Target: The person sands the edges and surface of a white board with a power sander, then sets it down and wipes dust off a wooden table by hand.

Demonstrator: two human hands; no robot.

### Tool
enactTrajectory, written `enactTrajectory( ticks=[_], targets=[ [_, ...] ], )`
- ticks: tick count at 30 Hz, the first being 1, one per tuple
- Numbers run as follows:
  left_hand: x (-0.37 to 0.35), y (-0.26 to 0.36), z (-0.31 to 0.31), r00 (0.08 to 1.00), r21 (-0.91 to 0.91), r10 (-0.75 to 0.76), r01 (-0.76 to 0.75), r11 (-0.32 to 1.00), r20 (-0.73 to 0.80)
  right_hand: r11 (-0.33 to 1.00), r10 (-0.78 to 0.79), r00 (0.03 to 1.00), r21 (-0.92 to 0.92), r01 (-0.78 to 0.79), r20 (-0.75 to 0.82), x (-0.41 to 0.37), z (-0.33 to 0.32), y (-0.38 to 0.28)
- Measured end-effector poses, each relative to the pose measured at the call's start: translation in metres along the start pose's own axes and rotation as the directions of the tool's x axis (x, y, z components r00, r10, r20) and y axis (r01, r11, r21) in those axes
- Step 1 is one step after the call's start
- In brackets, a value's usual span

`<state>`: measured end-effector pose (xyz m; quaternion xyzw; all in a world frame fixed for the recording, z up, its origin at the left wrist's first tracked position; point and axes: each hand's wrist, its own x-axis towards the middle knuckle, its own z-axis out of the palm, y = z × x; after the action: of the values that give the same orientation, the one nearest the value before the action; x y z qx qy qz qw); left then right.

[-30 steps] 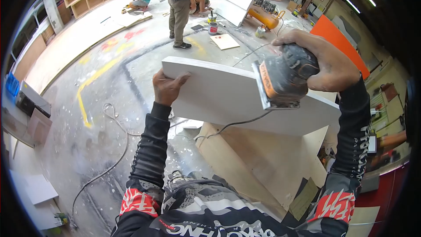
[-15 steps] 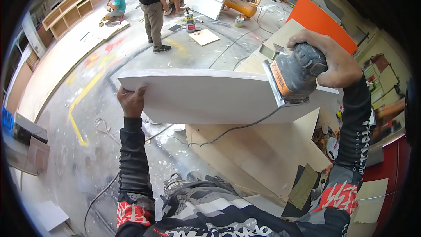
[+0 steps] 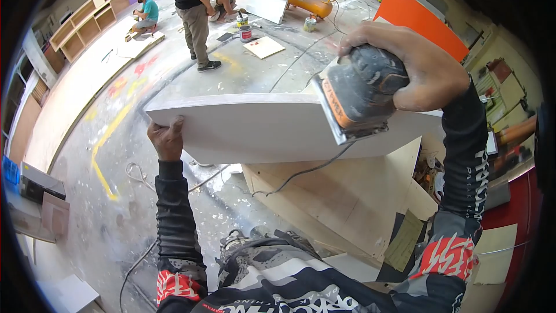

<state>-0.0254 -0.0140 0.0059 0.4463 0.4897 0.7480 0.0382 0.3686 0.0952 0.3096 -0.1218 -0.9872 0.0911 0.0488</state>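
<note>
While the left hand (image 3: 166, 139) pinches the left end of the board (image 3: 249, 130), the right hand (image 3: 425, 69), fingers curled round the sander (image 3: 368, 90), has shifted left.

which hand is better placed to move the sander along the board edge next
Probably the right hand: it holds the sander at the top edge of the board, while the left hand holds the board's left end.
</note>
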Motion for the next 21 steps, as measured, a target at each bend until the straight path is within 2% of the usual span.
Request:
enactTrajectory(
  ticks=[3,5,10,12,13,17,19,21],
  targets=[
    [-0.002,0.005,0.004,0.999,-0.015,-0.036,0.037,0.999,0.019,0.998,0.028,0.999,0.051,-0.027,-0.028,-0.008,0.001,0.008],
    [-0.002,0.003,0.006,1.0,-0.002,0.013,-0.013,1.0,0.013,0.999,0.021,0.999,0.044,-0.02,-0.034,-0.007,0.002,0.011],
    [0.002,0.008,0.008,1.0,0.009,-0.002,0.002,1.0,0.028,1.0,0.02,0.999,0.004,-0.02,-0.026,0.005,0.001,0.002],
    [0.004,0.01,0.01,1.0,0.017,-0.005,0.005,1.0,0.023,0.999,-0.026,0.999,0.029,0.028,-0.042,0.011,0.003,0.001],
    [0.004,0.01,0.01,1.0,0.01,-0.014,0.014,1.0,0.02,0.997,0.041,0.998,0.072,-0.039,-0.037,0.012,0.004,-0.001],
    [0.005,0.006,0.009,0.999,-0.015,-0.029,0.03,0.999,0.044,0.994,0.1,0.995,0.037,-0.099,-0.022,0.005,0.002,0.002],
    [0.005,-0.001,0.007,0.999,-0.017,-0.024,0.024,1.0,0.035,0.983,0.158,0.987,0.094,-0.156,-0.007,0.001,0.0,0.007],
    [0.004,-0.001,0.007,0.999,-0.019,-0.019,0.02,1.0,0.035,0.989,0.13,0.991,0.08,-0.128,-0.017,0.0,0.0,0.011]
  ],
)
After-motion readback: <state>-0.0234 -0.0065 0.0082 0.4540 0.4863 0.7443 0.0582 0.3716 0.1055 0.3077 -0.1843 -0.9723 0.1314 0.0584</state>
